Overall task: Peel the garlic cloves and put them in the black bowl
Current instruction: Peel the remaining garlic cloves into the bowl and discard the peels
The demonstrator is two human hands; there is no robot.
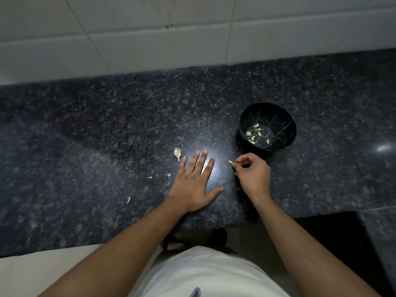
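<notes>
A black bowl (267, 116) with pale vein lines stands on the dark granite counter (107, 116), right of centre, with several peeled garlic cloves (256, 133) in its bottom. My right hand (252, 174) hovers just in front of the bowl, fingers curled, pinching a small pale garlic clove (230, 162) at its fingertips. My left hand (196, 181) lies flat on the counter with its fingers spread and straight. An unpeeled garlic piece (177, 153) with its stalk lies just beyond my left little finger.
Bits of garlic skin (149, 177) lie scattered on the counter to the left of my left hand, another (128, 200) nearer the front edge. A white tiled wall (150, 28) closes the back. The counter steps down at the right front (325, 228).
</notes>
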